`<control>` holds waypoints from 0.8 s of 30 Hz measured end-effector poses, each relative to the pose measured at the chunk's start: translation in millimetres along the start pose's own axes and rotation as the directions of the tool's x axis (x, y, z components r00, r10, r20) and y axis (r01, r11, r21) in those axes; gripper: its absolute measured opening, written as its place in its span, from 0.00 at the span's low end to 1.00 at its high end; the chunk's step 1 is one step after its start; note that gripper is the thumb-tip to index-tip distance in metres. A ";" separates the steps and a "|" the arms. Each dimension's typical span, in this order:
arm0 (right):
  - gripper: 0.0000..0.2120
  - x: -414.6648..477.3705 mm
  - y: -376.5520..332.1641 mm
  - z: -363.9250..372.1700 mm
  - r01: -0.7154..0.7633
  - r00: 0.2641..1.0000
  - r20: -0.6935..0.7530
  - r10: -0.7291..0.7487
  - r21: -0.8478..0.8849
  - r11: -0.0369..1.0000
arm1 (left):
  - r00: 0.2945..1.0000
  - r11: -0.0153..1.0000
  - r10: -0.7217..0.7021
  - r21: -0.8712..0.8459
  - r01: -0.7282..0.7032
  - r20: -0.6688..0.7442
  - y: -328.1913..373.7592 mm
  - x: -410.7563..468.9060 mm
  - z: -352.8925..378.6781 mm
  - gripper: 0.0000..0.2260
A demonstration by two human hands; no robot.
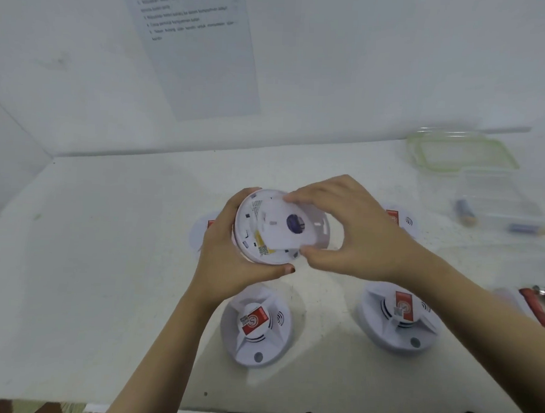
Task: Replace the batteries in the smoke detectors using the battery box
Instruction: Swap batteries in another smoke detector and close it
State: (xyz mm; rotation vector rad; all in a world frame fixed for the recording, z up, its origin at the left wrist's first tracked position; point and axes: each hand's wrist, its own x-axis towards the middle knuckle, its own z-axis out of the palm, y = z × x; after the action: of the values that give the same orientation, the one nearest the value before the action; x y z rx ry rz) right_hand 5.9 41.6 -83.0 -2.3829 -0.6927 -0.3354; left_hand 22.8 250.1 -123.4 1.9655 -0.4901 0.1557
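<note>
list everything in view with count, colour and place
held smoke detector: 1, white, back up, between both hands
cover: 1, white, on the held detector
other smoke detectors: 4, white with red labels, on table, two partly behind the hands
battery box: 1, clear, table far right
lid: 1, clear with green rim, behind the box
batteries: 2 seen, dark, blurred, at the box
tool: 1, red, right edge
paper sheet: 1, white, on wall
table: 1, white
left hand: 1, grips held detector
right hand: 1, pinches cover
</note>
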 end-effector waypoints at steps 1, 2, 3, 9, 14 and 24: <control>0.28 1.4 -2.2 0.8 0.013 1.000 0.020 -0.013 -0.013 1.000 | 1.000 1.000 0.003 -0.003 -0.003 0.013 1.2 0.7 0.1 0.45; 0.28 2.8 -3.8 1.4 0.024 0.999 0.034 -0.023 -0.022 0.999 | 1.000 1.000 0.008 -0.008 -0.008 0.024 2.8 1.5 -0.3 0.45; 0.28 3.9 -4.6 2.3 0.031 0.999 0.045 -0.030 -0.030 0.999 | 0.999 1.000 0.012 -0.018 -0.011 0.034 5.0 2.2 -0.7 0.45; 0.28 9.2 -4.5 -0.8 0.024 0.996 0.089 -0.020 -0.040 0.999 | 0.998 0.999 0.022 -0.039 -0.020 0.063 16.1 4.9 -4.8 0.41; 0.27 11.2 -5.0 -3.9 -0.008 0.993 0.115 0.004 0.030 1.000 | 0.995 0.999 0.016 -0.043 -0.012 0.096 14.8 6.2 -7.4 0.43; 0.27 13.4 -9.4 -4.0 -0.003 1.000 0.029 0.001 0.074 0.997 | 0.993 0.998 0.020 -0.068 -0.012 0.120 17.1 12.0 -9.8 0.42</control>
State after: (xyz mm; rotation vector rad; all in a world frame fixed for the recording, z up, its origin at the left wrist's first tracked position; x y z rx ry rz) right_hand 11.6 50.6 -70.0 -2.3217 -0.7043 -0.2701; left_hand 27.9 249.4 -100.9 1.9133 -0.5824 0.0297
